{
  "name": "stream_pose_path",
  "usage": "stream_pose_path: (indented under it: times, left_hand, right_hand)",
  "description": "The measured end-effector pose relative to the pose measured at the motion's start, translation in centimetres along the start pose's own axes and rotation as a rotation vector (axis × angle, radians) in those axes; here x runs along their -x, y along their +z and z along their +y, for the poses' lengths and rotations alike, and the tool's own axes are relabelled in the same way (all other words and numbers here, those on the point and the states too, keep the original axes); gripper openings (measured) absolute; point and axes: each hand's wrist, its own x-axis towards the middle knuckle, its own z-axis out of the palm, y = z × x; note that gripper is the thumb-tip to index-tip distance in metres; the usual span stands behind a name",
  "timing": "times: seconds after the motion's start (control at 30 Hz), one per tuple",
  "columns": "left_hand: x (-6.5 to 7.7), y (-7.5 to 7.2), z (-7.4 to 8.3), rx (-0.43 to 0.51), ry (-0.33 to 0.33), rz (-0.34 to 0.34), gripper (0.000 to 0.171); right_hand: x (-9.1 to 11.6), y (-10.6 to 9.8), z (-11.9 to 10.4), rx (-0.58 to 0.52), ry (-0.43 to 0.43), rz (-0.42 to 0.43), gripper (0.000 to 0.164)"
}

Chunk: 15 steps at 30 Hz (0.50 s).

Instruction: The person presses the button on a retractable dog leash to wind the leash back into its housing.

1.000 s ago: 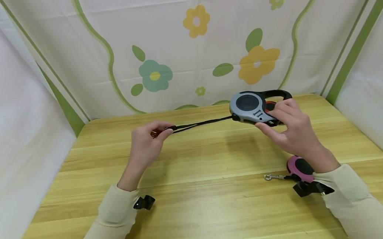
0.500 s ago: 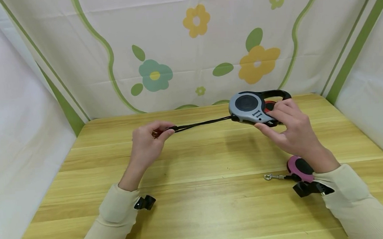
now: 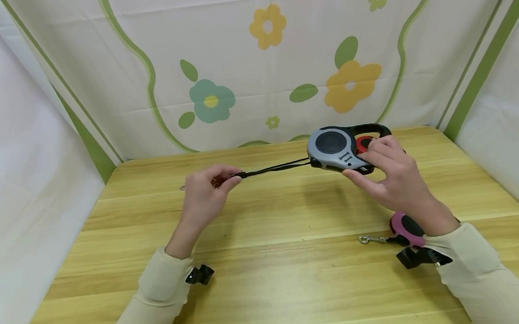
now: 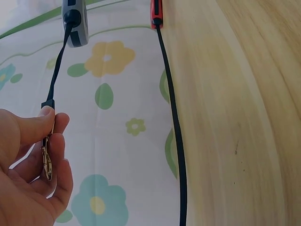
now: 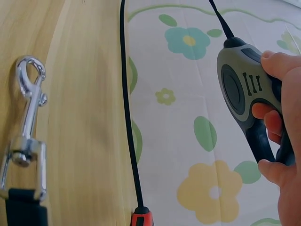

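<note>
Yellowish wood-grain tabletop [image 3: 268, 292]. Nearest: pink-and-black round leash casing [image 3: 403, 228], partly blocked by right wrist [image 3: 437, 217]. Midair: grey-and-black plastic retractable leash [image 3: 334, 149]; right hand [image 3: 393, 175] has fingers gripping it by the handle, left hand [image 3: 205, 196] has fingers pinching its black strap [image 3: 278, 167] end; gold metal clip [image 4: 47, 162] clear only in left wrist view. Farther: red-and-black casing [image 3: 364, 144], partly hidden; its black cord [image 4: 174, 117] shows in both wrist views. White flowered fabric [image 3: 232, 33] behind.
</note>
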Motion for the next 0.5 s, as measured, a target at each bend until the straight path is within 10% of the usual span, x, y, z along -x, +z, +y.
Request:
stream_pose_path:
  times: [0.5]
  left_hand:
    - [0.17, 0.28, -0.07, -0.006, -0.007, -0.006, 0.014]
  right_hand:
    - [-0.06, 0.36, -0.18, -0.028, 0.016, 0.014, 0.069]
